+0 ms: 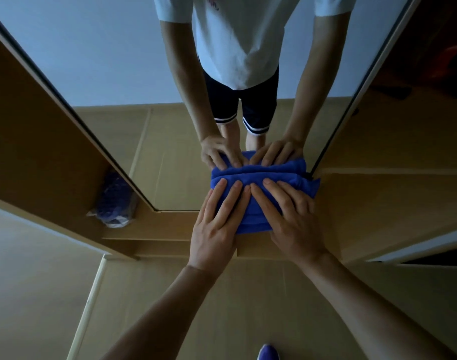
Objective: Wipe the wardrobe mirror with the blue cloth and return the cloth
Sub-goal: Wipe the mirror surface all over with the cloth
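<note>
Cloth (254, 222), blue, folded into a thick pad, sits against the mirror (118, 61) at its near right corner, spilling a little past the dark right edge onto the wardrobe (378, 198) panel. Left grip (217, 219): palm down on the left half of the cloth, fingers (222, 188) straight and close together, pressing flat; nothing clasped. Right grip (291, 216): same posture on the right half, fingers straight, tips about level with those of the left. Forefingers of the two touch or nearly touch at mid-cloth; cannot tell which. Both forearms reach in from the near edge. Mirror shows the doubled cloth and both grips just beyond the fold line, plus a white T-shirt (237, 42), dark shorts (258, 105) with white-striped hems, and a pale wall. Left of the mirror, more wardrobe wood; at its foot a clear bag (115, 201) holding something blue-purple, contents blurred. Floor (196, 307) light wood. Tip of a blue shoe (267, 353) at the near edge, right of centre
</note>
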`<state>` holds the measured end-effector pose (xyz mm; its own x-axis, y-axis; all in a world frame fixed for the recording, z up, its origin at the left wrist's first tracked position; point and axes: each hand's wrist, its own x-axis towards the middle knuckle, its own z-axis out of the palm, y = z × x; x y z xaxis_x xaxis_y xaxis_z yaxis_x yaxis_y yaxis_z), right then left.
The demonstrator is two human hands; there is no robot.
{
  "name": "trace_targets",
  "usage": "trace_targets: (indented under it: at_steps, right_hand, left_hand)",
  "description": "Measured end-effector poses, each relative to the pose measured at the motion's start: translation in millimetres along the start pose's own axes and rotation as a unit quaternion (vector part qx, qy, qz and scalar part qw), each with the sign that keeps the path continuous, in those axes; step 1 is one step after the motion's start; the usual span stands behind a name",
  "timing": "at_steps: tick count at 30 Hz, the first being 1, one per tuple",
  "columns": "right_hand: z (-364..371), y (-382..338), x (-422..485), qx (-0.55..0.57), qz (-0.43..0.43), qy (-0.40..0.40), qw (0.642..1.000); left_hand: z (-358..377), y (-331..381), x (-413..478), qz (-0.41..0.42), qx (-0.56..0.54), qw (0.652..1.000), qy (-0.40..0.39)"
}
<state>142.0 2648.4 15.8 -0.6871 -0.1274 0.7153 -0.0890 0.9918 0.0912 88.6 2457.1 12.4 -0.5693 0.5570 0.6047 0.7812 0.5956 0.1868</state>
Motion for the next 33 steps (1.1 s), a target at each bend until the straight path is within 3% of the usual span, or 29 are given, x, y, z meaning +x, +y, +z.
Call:
trace_targets:
  at_steps: [11, 19, 25, 30, 33]
  right_hand:
    - [31, -2, -63, 0.043, 0.001, -0.156, 0.987]
    - [11, -6, -52, 0.146, 0.085, -0.336, 0.927]
    - [-32, 7, -11, 0.176, 0.086, -0.408, 0.892]
    - [-85, 6, 16, 0.174, 0.084, -0.355, 0.914]
    - [-117, -2, 34, 0.215, 0.126, -0.325, 0.912]
  left_hand:
    - [39, 9, -44, -0.055, -0.004, 0.988, -0.145]
    - [25, 20, -28, -0.143, -0.081, 0.949, -0.27]
    - [-25, 45, 5, -0.179, -0.11, 0.951, -0.228]
    - [-82, 64, 26, -0.163, -0.143, 0.96, -0.177]
    - [-117, 76, 44, -0.118, -0.162, 0.967, -0.159]
